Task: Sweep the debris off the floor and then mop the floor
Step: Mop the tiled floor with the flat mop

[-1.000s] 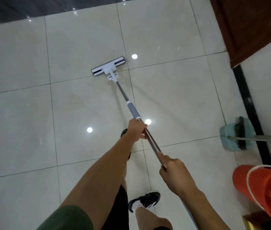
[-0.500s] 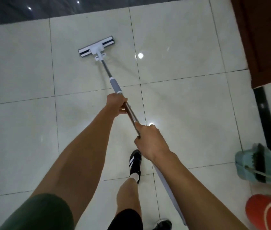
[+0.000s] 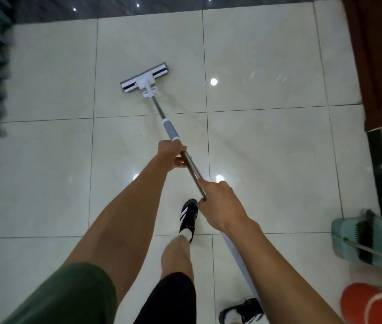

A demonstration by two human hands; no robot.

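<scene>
Now both hands gripping mop handle, head seemingly flat on floor

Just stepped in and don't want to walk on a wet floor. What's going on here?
A person is mopping the pale tiled floor. Both hands grip the flat mop's metal pole: the left hand further down it, just below the grey sleeve, the right hand higher up. The mop head lies flat on a tile ahead of their feet. At the right edge, by the wall, a teal dustpan with a brush and an orange bucket stand untouched.
</scene>
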